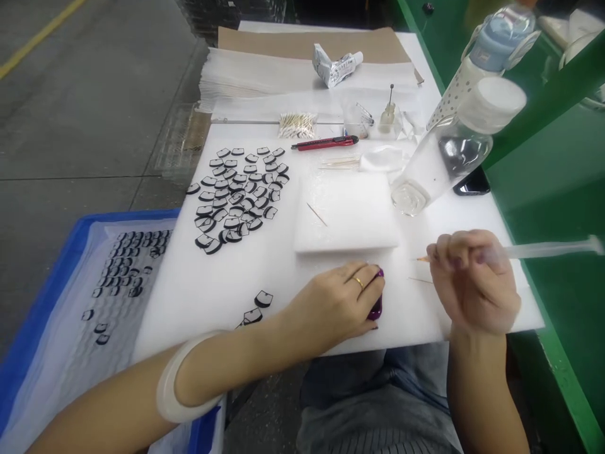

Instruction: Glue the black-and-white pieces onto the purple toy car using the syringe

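Observation:
My left hand [344, 301] rests palm down near the front edge of the white table, its fingers curled round a small glossy purple piece [376, 308]. Most of that piece is hidden under the fingers. To the right, my right hand [475, 277] is raised and closed round a translucent syringe [551, 250]. Its thin orange tip points left, and the plunger end sticks out to the right. A white foam block [350, 211] lies just beyond my left hand, with a thin reddish stick [316, 214] on top. Another thin stick [420, 280] lies between my hands.
Many small black-rimmed pieces [236, 195] spread over the table's left. A blue-edged tray [89, 252] holds more. Beyond the block lie a red utility knife [326, 143], cotton swabs [297, 125] and a crumpled tube [335, 66]. A clear bottle [439, 157] stands at right.

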A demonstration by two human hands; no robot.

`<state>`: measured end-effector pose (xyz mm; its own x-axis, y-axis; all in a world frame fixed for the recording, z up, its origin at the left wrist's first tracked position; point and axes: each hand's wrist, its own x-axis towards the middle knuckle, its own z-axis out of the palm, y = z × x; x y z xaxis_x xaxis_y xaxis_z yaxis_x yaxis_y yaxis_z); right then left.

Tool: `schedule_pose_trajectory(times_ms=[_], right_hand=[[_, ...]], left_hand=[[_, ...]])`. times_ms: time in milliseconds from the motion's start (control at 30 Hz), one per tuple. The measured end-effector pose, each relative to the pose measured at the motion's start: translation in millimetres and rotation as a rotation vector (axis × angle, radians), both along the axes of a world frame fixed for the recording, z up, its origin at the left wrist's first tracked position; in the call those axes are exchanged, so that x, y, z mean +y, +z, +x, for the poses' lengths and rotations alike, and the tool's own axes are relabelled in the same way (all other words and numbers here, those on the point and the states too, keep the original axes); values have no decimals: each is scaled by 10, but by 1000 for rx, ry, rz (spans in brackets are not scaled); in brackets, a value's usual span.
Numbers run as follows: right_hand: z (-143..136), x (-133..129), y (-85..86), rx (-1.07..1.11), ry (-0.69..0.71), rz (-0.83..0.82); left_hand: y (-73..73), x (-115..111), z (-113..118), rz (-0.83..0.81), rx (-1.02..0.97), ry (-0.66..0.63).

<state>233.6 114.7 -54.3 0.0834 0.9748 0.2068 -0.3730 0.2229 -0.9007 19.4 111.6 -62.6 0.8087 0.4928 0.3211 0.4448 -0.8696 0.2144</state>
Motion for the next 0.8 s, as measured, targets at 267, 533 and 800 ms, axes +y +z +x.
schedule_pose_trajectory(times_ms=[267, 533, 800], right_hand=[[-89, 16, -40, 490, 737, 93], [-227, -45, -131, 562, 762, 24], [-244, -16, -170, 553, 787, 51]], left_hand=[[-120, 117, 14, -208, -204, 43], [-125, 124, 67, -339, -391, 116], [-142, 122, 66, -341, -408, 122]])
